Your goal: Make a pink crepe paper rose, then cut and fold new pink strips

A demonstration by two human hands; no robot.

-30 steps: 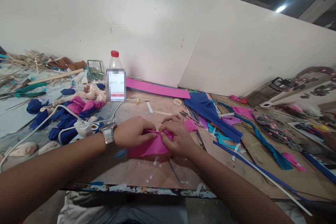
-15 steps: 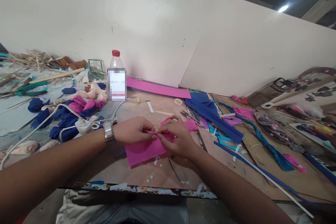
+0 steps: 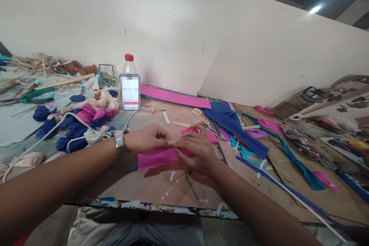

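Observation:
A bright pink strip of what looks like crepe paper [image 3: 157, 159] is pinched between both hands, just above the table. My left hand [image 3: 150, 137], with a metal watch [image 3: 120, 142] on its wrist, grips the strip's upper edge between thumb and fingers. Close against it, my right hand [image 3: 194, 148] pinches a gathered part of the same strip, its fingers curled over it. The strip's flat end hangs down below my left hand. Its other end shows past my right fingers. The fingertips partly hide the gathered spot.
A phone [image 3: 130, 92] leans on a red-capped bottle [image 3: 129, 63]. Rolled blue and pink paper flowers [image 3: 75, 127] and a white cable [image 3: 43, 138] lie left. Right are snips [image 3: 211, 128], blue paper [image 3: 226, 117] and a thin white stick [image 3: 305, 203]. A tape ring [image 3: 196, 112] lies beyond my hands.
The hanging part of the pink strip has risen and shows less of its face. My hands remain pinched together, with small finger shifts. The whole view has moved slightly.

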